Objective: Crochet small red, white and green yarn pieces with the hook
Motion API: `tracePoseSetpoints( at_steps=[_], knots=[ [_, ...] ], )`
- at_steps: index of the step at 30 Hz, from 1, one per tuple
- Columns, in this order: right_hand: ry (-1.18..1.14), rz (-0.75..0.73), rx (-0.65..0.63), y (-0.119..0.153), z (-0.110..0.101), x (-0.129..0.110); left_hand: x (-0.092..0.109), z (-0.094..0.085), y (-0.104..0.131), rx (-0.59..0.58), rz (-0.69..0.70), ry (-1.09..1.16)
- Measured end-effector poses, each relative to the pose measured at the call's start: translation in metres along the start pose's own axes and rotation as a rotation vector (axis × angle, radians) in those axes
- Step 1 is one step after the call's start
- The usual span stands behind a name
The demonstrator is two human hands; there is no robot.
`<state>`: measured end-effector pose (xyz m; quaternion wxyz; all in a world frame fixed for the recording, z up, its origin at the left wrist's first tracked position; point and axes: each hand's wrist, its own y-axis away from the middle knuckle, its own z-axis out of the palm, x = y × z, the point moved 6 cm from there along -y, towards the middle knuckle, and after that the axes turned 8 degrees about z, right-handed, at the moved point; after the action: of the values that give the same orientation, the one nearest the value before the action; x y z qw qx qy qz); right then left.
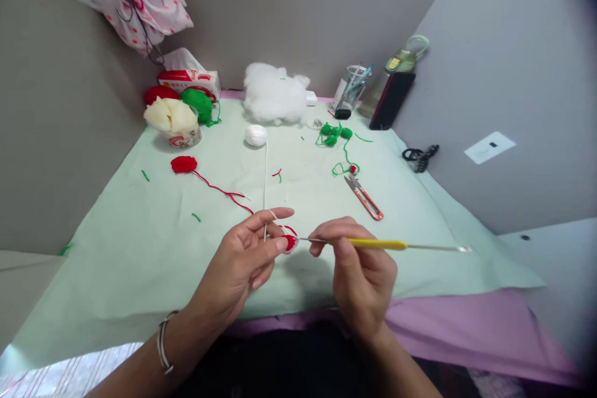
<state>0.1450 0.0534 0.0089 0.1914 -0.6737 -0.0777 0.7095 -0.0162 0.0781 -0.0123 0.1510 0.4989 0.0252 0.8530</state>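
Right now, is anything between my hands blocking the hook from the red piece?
Nothing visible: the hook in the right hand appears to reach the edge of the red piece, pinched in the left hand.

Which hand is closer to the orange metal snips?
Right. The right hand is just this side of the orange metal snips, holding a yellow-handled metal hook. The left hand is farther away, off to their left and also on the person's side.

Over the bench (116,261) near its front edge, a small red crochet piece (290,244) with whitish edging meets the tip of a near-level, yellow-handled hook (377,244); white yarn (266,177) runs straight toward the back edge.
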Motion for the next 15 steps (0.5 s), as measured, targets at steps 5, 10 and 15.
tracePoseSetpoints(
  at_steps=[5, 10, 15],
  knots=[
    [-0.201, 0.148, -0.017, -0.008, 0.004, 0.014, -0.004, 0.003, 0.0, -0.02, -0.008, 0.009],
    [0.033, 0.04, -0.05, -0.002, 0.012, 0.009, -0.01, 0.006, 0.001, -0.02, 0.024, -0.008],
    [0.429, -0.264, -0.04, 0.009, 0.018, -0.005, -0.018, 0.006, 0.0, 0.025, -0.044, 0.152]
  ],
)
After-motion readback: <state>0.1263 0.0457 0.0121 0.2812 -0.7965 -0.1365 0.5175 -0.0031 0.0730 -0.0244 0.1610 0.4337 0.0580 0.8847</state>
